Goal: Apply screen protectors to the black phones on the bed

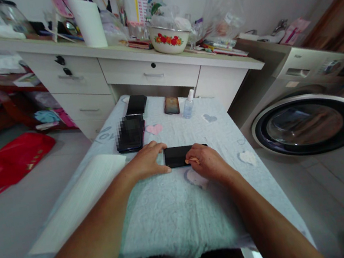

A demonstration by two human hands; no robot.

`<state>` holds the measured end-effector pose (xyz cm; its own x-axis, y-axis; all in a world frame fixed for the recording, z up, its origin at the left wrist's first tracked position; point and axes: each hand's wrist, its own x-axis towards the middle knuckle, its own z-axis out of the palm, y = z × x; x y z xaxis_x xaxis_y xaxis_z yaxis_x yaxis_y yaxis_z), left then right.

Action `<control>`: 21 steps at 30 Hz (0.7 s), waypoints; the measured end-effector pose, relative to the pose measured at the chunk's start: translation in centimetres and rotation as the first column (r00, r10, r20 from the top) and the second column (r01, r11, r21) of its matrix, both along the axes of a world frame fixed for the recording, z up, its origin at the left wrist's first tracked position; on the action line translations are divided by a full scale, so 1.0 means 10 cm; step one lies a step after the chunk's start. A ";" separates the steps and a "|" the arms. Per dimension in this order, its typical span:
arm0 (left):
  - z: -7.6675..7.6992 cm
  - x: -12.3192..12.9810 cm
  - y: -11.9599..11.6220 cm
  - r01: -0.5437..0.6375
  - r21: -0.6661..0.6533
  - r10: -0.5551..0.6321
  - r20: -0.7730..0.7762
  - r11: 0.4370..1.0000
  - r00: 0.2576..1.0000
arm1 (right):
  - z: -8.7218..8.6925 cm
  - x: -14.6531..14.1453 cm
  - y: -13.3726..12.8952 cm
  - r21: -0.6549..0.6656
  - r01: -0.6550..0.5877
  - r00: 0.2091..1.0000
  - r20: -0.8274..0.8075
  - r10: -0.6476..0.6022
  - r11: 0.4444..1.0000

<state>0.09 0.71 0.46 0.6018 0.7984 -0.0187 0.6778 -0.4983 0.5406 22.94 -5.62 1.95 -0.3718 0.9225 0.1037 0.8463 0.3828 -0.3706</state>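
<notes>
A black smartphone [175, 156] lies flat, screen up, on the cloth-covered table. My left hand [147, 161] grips its left end, with the thumb at the near corner and the fingers at the far corner. Closed over the phone's right half, my right hand [206, 160] presses a small orange-tan cloth [192, 161] against the screen; most of that cloth is hidden in the fingers. Beyond the phone stands a clear spray bottle [188, 106] with a white cap. To its left is a small brownish square item [171, 105], partly pixelated.
Two dark devices, one flat and pixelated [129, 134] and one black [136, 104], lie at the table's far left. A white paper strip [81, 201] runs along the left edge. Behind are a white desk [149, 73] and, rightward, a washing machine [309, 123].
</notes>
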 end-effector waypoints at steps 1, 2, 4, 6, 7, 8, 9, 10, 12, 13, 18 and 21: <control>0.00 0.00 0.00 0.001 0.000 -0.001 -0.003 1.000 1.000 | 0.00 0.02 0.00 -0.002 0.022 1.000 0.003 -0.022 1.000; 0.01 0.00 0.00 0.003 0.001 -0.003 -0.005 1.000 1.000 | 0.00 0.04 0.00 -0.001 0.043 0.999 0.003 -0.043 0.999; 0.00 0.00 0.00 0.006 0.003 -0.006 -0.004 1.000 1.000 | 0.00 0.08 0.01 0.007 0.076 0.997 0.001 -0.076 0.997; 0.00 0.00 0.00 0.009 0.003 -0.009 -0.002 1.000 1.000 | 0.00 0.11 0.01 0.015 0.111 0.994 0.014 -0.111 0.994; 0.00 0.00 0.00 0.010 0.006 -0.010 0.000 1.000 1.000 | 0.01 0.12 0.01 0.017 0.132 0.991 0.028 -0.132 0.991; -0.01 0.00 0.01 0.010 0.009 -0.010 0.003 1.000 1.000 | 0.01 0.13 0.02 0.019 0.153 0.987 0.043 -0.154 0.988; -0.01 0.00 0.01 0.010 0.009 -0.010 0.004 1.000 1.000 | 0.01 0.13 0.02 0.021 0.171 0.983 0.056 -0.172 0.985; -0.01 0.00 0.01 0.009 0.008 -0.009 0.006 1.000 1.000 | 0.01 0.13 0.02 0.025 0.184 0.980 0.065 -0.186 0.983; -0.01 0.00 0.01 0.008 0.006 -0.008 0.008 1.000 1.000 | 0.01 0.10 0.02 0.036 0.187 0.979 0.070 -0.190 0.982; -0.01 0.00 0.01 0.009 0.006 -0.009 0.008 1.000 1.000 | 0.01 0.08 0.02 0.042 0.180 0.981 0.067 -0.182 0.983; -0.01 0.00 0.00 0.004 0.011 -0.004 0.009 1.000 1.000 | -0.03 -0.05 0.01 0.066 0.099 0.994 0.037 -0.102 0.993; -0.01 0.00 0.00 0.007 0.011 -0.007 0.004 1.000 1.000 | -0.05 -0.14 0.00 0.068 0.032 0.999 0.010 -0.033 0.997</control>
